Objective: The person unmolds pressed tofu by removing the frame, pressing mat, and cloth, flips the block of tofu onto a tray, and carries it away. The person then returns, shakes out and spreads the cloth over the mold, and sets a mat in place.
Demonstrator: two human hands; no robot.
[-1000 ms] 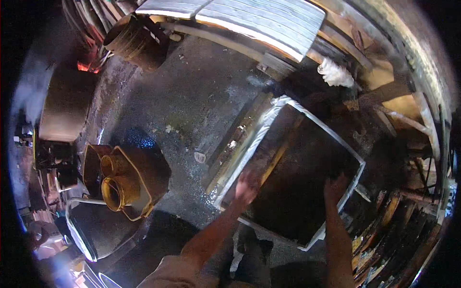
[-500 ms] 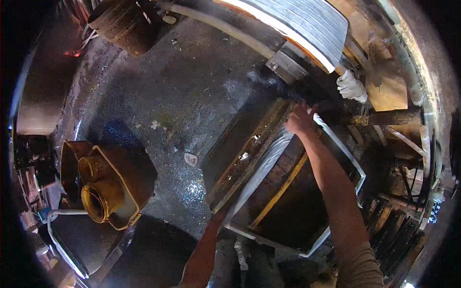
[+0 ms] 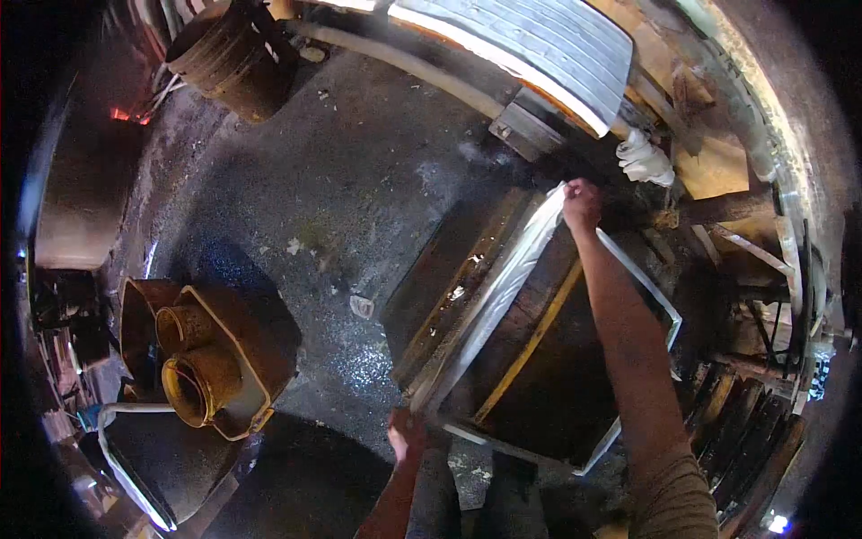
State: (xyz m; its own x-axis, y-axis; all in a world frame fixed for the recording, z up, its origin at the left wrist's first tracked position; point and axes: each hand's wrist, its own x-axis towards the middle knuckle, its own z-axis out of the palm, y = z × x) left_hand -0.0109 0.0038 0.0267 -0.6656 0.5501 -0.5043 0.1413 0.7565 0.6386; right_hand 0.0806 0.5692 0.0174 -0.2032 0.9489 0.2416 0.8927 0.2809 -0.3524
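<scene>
White and creased, a strip (image 3: 506,286) slants through the centre of the frame, along the left edge of a dark panel (image 3: 561,395). At its top end, right of centre, the right hand (image 3: 582,203) has its fingers closed on it. The left hand (image 3: 406,434), bottom centre, is curled beside the lower end; whether it grips, I cannot tell. Across the panel slants a yellow bar (image 3: 530,342). Rusty pipes (image 3: 221,370) sit lower left, a barrel (image 3: 220,65) upper left, a white cloth (image 3: 645,160) upper right.
</scene>
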